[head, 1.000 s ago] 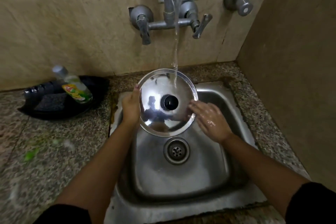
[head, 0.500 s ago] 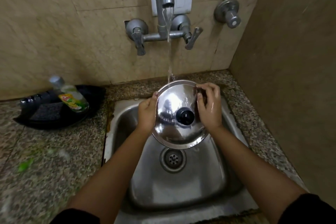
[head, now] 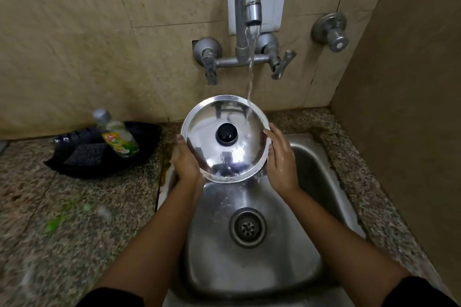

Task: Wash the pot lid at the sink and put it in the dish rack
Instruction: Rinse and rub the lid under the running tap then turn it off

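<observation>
Pot lid (head: 212,149) under tap (head: 250,2) (water (head: 250,77) running)

The pot lid (head: 239,154) has shifted left (the water (head: 250,82) now strikes its upper right rim), and the right hand (head: 280,159) has slid from the top edge down to the right side.

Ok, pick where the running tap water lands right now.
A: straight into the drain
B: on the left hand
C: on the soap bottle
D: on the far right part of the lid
D: the water stream meets the pot lid near its far right rim, while the left hand grips the lid's left edge and the right hand presses on its right edge, above the sink.
</observation>
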Available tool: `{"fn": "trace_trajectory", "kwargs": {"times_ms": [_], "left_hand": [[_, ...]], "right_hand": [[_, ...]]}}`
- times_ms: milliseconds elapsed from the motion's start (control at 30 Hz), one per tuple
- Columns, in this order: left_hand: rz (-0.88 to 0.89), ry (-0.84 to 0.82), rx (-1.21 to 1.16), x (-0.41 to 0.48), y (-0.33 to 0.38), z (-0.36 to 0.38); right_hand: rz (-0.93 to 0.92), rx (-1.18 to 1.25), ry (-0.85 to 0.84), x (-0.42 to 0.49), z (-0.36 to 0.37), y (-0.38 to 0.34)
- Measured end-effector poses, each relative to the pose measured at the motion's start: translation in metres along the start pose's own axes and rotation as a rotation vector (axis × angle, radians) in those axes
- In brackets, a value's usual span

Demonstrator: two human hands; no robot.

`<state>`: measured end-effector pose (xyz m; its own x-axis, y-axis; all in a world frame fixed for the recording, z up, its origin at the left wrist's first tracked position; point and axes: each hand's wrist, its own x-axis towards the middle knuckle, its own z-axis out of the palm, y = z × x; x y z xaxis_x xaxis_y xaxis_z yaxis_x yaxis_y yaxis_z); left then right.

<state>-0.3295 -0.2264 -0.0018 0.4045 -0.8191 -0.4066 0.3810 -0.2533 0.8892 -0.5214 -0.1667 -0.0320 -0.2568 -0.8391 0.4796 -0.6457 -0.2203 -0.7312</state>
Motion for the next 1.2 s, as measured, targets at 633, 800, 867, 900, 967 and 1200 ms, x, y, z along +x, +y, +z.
{"fn": "trace_trajectory", "kwargs": {"times_ms": [633,800,867,900,967,1200], "left_hand": [[-0.238,-0.245,0.380,-0.028,-0.031,0.028],[-0.442,-0.346,0.513,-0.009,-0.028,-0.012],[-0.531,-0.421,0.560,-0.004,-0.027,-0.028],[-0.591,-0.469,0.549,-0.001,-0.027,-0.034],[-0.668,-0.601,0.505,0.000,-0.028,-0.044],[-0.383,-0.744,0.133,-0.003,-0.023,-0.026]], "right_hand": [[-0.091,-0.379,-0.391,-0.040,-0.074,0.034],[-0.276,-0.316,-0.616,-0.036,-0.079,0.015],[-0.218,-0.138,-0.571,-0.029,-0.076,0.009],[-0.139,-0.026,-0.536,-0.024,-0.072,0.006],[0.022,0.145,-0.449,-0.009,-0.063,0.000],[0.425,0.451,-0.327,0.034,-0.039,0.004]]}}
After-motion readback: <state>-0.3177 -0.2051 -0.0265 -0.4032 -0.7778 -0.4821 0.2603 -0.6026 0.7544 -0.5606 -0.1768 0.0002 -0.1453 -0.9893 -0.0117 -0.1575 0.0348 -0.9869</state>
